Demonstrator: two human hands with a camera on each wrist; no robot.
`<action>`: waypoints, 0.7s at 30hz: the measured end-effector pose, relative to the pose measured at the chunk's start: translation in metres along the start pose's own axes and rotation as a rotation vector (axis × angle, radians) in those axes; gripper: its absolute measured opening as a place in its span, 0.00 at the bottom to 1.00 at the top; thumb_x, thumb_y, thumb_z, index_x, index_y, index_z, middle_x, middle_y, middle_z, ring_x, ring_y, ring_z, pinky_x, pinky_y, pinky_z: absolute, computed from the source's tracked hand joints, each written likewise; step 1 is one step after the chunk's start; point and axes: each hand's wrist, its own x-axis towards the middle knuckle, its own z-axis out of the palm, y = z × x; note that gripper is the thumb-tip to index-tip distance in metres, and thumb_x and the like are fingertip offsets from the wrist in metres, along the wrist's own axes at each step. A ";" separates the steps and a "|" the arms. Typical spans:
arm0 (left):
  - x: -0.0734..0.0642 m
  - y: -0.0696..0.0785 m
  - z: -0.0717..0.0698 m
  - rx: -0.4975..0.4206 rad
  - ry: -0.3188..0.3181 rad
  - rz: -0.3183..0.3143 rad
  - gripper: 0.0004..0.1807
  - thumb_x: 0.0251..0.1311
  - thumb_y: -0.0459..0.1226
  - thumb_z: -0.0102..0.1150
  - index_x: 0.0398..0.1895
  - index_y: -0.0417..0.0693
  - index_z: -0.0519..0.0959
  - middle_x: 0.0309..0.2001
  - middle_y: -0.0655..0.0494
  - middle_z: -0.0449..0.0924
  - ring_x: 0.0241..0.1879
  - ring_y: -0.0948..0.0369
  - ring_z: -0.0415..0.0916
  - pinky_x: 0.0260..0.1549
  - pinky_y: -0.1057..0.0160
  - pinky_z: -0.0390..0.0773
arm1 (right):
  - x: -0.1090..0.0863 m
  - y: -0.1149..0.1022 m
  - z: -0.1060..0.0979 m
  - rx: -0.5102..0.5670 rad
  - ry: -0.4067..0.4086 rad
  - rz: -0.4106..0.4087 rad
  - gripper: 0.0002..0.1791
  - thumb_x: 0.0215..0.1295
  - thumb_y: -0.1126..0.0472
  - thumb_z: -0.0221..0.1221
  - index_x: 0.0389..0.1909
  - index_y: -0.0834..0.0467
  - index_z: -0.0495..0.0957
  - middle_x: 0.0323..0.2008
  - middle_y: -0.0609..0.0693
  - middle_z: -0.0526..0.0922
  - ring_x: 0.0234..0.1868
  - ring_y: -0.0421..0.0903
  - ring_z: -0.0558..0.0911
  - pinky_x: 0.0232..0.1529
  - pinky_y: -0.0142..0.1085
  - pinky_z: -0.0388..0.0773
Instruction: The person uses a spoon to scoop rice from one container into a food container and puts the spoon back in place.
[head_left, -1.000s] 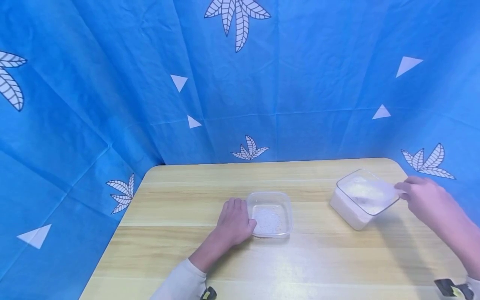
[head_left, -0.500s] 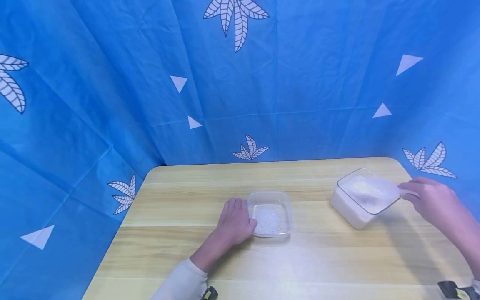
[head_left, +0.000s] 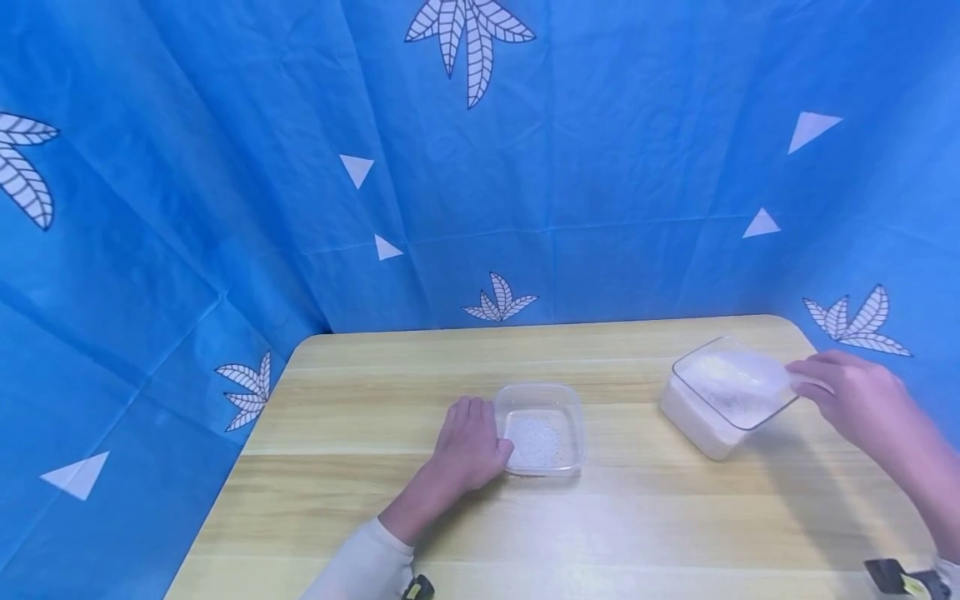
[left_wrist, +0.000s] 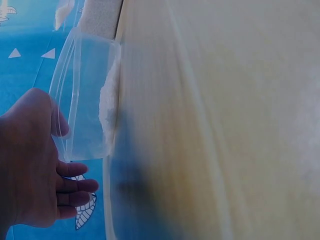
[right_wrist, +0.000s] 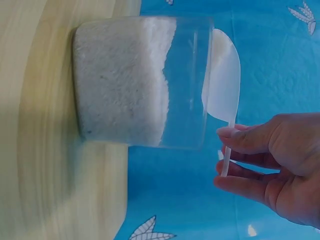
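Note:
My left hand grips the near left corner of a small clear plastic container, thumb at the near side and fingers along the left wall. A shallow heap of white grains, like rice, lies inside it. My right hand pinches the handle of a white scoop between thumb and fingers. The scoop's bowl stands at the rim of a larger clear square box, with white grains in the bowl. This box is more than half full of the same grains.
Both containers stand on a light wooden table, the small one near the middle and the box at the right. Blue cloth with white leaf prints hangs behind the table and down its left side.
The scoop in my right hand has come up out of the grains, and a white load now shows in its bowl. My left hand and the small container have stayed in place.

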 end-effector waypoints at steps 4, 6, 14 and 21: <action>0.000 -0.001 -0.001 0.001 0.004 -0.001 0.22 0.62 0.49 0.47 0.46 0.38 0.71 0.40 0.50 0.68 0.45 0.52 0.62 0.57 0.52 0.67 | 0.005 -0.010 -0.003 0.011 0.029 -0.031 0.14 0.54 0.74 0.69 0.44 0.69 0.85 0.41 0.70 0.85 0.41 0.72 0.83 0.41 0.65 0.78; 0.000 -0.001 -0.001 0.002 0.007 -0.001 0.23 0.62 0.49 0.48 0.46 0.38 0.71 0.41 0.49 0.68 0.45 0.52 0.63 0.57 0.52 0.68 | 0.007 -0.015 -0.003 0.027 0.054 -0.050 0.15 0.52 0.75 0.69 0.43 0.68 0.86 0.41 0.70 0.85 0.40 0.71 0.84 0.42 0.65 0.78; 0.001 -0.002 0.003 0.018 0.004 0.001 0.25 0.62 0.50 0.47 0.48 0.36 0.72 0.42 0.49 0.70 0.47 0.52 0.64 0.59 0.51 0.68 | 0.011 -0.032 -0.002 0.072 0.086 -0.098 0.18 0.48 0.75 0.71 0.43 0.66 0.86 0.41 0.67 0.86 0.41 0.69 0.85 0.44 0.64 0.78; -0.001 0.000 0.000 0.026 0.002 0.000 0.25 0.62 0.50 0.47 0.48 0.36 0.71 0.41 0.48 0.69 0.47 0.52 0.64 0.60 0.51 0.68 | 0.016 -0.050 0.002 0.098 0.099 -0.126 0.18 0.46 0.75 0.73 0.42 0.66 0.87 0.39 0.65 0.87 0.42 0.67 0.85 0.44 0.63 0.79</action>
